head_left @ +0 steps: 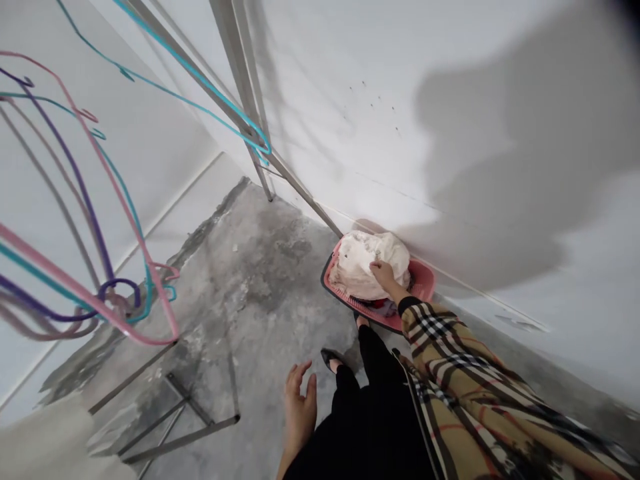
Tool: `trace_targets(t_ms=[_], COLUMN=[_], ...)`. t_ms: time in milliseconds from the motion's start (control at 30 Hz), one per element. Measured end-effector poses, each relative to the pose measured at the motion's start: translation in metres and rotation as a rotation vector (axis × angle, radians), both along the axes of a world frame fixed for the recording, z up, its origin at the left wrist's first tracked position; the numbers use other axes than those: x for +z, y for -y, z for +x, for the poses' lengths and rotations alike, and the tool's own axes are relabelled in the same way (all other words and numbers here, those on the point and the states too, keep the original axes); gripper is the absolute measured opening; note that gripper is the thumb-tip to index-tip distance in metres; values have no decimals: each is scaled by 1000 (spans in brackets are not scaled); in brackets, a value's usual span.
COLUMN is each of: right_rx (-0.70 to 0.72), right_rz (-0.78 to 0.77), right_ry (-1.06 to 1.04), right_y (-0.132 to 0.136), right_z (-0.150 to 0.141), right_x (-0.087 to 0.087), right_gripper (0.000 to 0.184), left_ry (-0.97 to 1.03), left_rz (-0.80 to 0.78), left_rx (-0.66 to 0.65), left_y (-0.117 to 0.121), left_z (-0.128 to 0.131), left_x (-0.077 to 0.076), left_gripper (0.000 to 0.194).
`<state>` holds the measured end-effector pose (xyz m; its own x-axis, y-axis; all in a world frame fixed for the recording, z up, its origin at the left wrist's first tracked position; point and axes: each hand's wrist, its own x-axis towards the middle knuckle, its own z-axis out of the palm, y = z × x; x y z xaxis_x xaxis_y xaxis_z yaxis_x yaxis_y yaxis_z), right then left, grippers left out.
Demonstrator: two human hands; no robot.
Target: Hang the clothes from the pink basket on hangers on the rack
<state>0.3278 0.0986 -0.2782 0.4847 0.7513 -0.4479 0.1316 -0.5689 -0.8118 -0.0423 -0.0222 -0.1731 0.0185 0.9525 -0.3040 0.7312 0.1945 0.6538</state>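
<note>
A pink plastic laundry basket with a dark rim stands on the floor against the wall. Bunched white cloth is heaped in it, with darker and red fabric partly showing beneath. My right hand reaches down to the heap, its fingers closed on the white cloth; the fingertips are partly hidden. Low in the view, my left hand hangs in the air beside my leg, fingers apart and nothing in it.
A metal drying rack leans along the wall, a turquoise hanger across it. Pink, purple, turquoise and grey hangers hang close at left. Crossed metal legs stand on the worn concrete floor, near pale fabric.
</note>
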Motion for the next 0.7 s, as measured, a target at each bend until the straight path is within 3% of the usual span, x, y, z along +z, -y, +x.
trace_targets(t_ms=[167,300,433,567,633,700], right_rx=[-180,-198,-129,-83,-28,140], right_rz=[116,309,502,655,744,860], right_ry=[-84,-162,-338,-499,-616,-810], right_y=[16,39,63,82,87,88], right_z=[-6,-10,-27,-61,-83,-106], right_x=[65,139,215,276,295,309], right_gripper=[21,20,25,38,41,36], left_ry=[54,90,147,226,281,331], left_rz=[-11,13,79,209,277,352], left_rx=[-20,-58,-140,-157,-187,-225], left_y=[-6,-12,-24,-48,-62,-74], left_z=[4,1,-4,-8,-10,-13], left_x=[8,19,34,63,83,106], left_gripper=[35,30,30,35,36,40])
